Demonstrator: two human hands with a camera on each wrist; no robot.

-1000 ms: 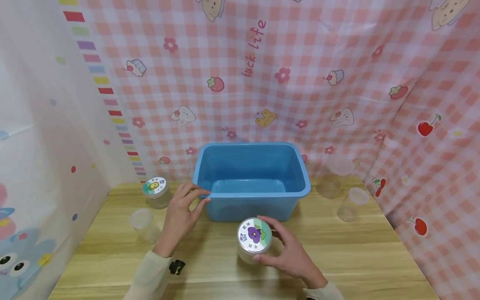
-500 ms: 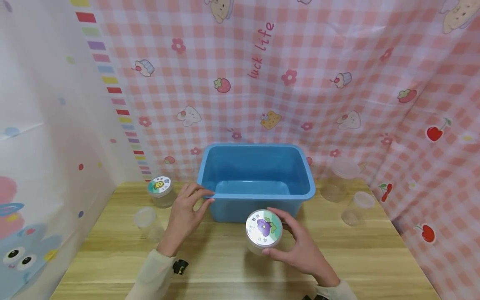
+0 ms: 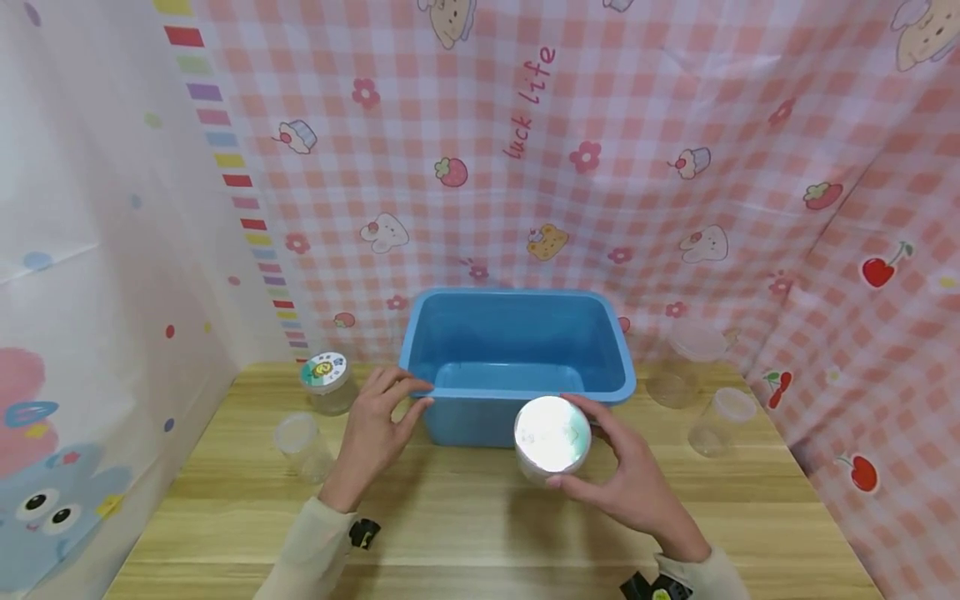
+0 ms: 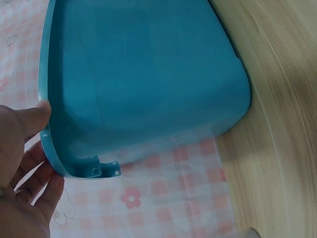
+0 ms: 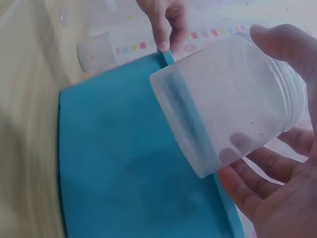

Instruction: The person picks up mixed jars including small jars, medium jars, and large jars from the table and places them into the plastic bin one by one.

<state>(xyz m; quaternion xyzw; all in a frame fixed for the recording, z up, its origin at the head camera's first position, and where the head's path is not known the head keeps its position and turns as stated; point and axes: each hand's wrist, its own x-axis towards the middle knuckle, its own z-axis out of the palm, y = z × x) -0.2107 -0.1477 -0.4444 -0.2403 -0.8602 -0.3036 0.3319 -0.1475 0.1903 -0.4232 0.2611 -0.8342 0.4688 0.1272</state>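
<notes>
In the head view, my right hand (image 3: pixel 630 475) grips a clear plastic jar (image 5: pixel 223 104) by its side, thumb at the near side and fingers round the far side. Glare washes out the printing on its round lid (image 3: pixel 552 435). The jar is raised off the table, overlapping the front of a blue plastic bin (image 3: pixel 472 421); its walls look see-through in the right wrist view. My left hand (image 3: pixel 377 425) pinches the bin's rim at the front left corner. The left wrist view has the thumb (image 4: pixel 37 118) on the outer side of that rim (image 4: pixel 44 74).
A clear jar with a flower-printed lid (image 3: pixel 326 372) and a smaller white-lidded jar (image 3: pixel 302 446) stand left of the bin. Two more lidded clear jars, one larger (image 3: pixel 678 367) and one smaller (image 3: pixel 720 423), stand on its right. Checked cloth (image 3: pixel 555 125) hangs behind the wooden table (image 3: pixel 450 533).
My right hand has lifted the jar and carried it rightward, closer to the bin's front. My left hand keeps its hold on the rim. The head view has shifted slightly.
</notes>
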